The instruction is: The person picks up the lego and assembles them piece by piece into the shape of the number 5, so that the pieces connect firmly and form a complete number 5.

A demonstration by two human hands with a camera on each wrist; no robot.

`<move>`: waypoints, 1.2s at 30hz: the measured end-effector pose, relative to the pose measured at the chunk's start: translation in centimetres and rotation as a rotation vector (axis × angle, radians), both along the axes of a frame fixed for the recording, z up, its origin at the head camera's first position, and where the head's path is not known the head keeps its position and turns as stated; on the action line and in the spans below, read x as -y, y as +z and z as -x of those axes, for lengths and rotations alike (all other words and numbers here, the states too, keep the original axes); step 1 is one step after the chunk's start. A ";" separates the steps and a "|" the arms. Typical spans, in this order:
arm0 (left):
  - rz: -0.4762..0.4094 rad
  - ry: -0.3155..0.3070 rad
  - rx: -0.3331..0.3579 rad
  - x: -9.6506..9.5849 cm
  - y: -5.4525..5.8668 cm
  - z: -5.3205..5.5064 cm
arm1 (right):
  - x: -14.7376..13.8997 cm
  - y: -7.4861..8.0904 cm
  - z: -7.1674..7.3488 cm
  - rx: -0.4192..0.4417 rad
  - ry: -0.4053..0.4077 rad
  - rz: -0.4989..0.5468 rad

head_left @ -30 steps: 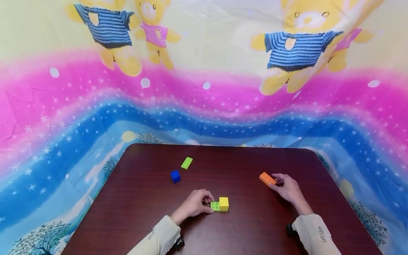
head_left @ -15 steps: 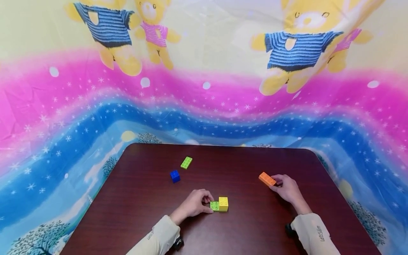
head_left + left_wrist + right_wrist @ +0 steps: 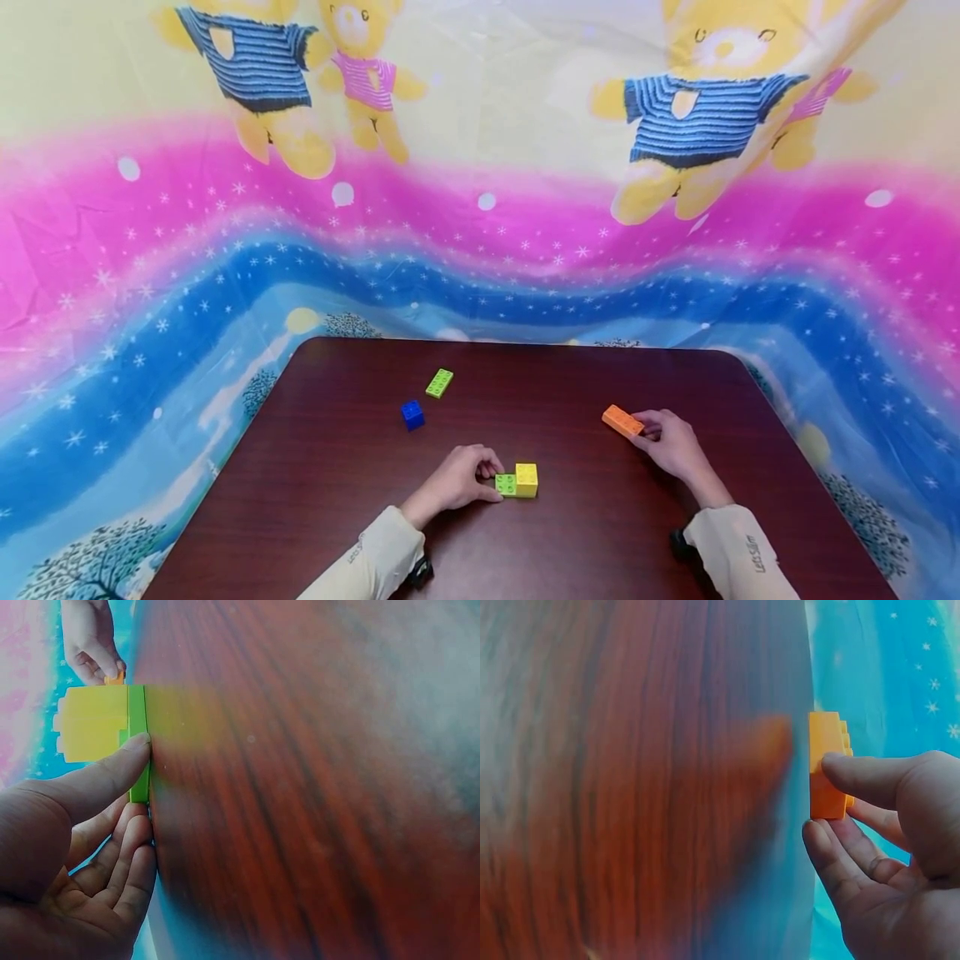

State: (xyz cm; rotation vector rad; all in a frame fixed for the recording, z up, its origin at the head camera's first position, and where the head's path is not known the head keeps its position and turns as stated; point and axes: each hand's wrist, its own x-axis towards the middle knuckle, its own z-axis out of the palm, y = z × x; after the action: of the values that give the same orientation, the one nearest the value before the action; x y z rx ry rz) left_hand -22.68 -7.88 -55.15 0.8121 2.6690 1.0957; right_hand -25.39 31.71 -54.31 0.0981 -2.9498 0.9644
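our left hand (image 3: 459, 480) clamps thumb and fingers on the green plate (image 3: 505, 485) under the yellow block (image 3: 527, 480); our right hand (image 3: 673, 443) pinches the orange brick (image 3: 622, 421), well apart. we seem mid-build; joining calls for squaring them up.

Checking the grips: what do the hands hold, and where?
Left hand: green plate, by the end clear of the yellow brick. Right hand: orange brick, by its end nearer the wrist.

Head view above table (image 3: 585, 542); low wrist close-ups

The left hand (image 3: 457, 481) partly hides its green brick (image 3: 506, 485).
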 end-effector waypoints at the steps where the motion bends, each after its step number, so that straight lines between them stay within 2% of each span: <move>1: 0.000 0.000 0.002 0.0 0.0 0.0 | 0.2 0.1 0.0 -0.003 -0.001 0.004; 9: -0.006 0.001 0.011 0.0 -0.1 0.1 | 2.0 0.6 -0.3 -0.043 0.024 0.034; 16: -0.019 -0.002 -0.001 0.0 -0.2 0.1 | 4.1 1.2 -0.9 -0.071 0.080 0.060; 21: -0.021 -0.002 0.003 0.0 -0.2 0.1 | 5.9 1.7 -1.6 -0.083 0.134 0.083; 30: -0.026 -0.007 0.000 0.1 0.0 0.1 | 9.7 2.9 -3.2 -0.045 0.210 0.126; 36: -0.015 -0.010 0.003 0.1 0.0 0.0 | 11.5 3.7 -4.3 -0.067 0.283 0.149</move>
State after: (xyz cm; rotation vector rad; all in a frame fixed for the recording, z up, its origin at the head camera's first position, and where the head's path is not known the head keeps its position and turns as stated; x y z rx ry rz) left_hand -22.67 -7.99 -55.11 0.8247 2.6546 1.1152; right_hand -21.07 20.23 -50.59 0.5440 -2.8409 1.1828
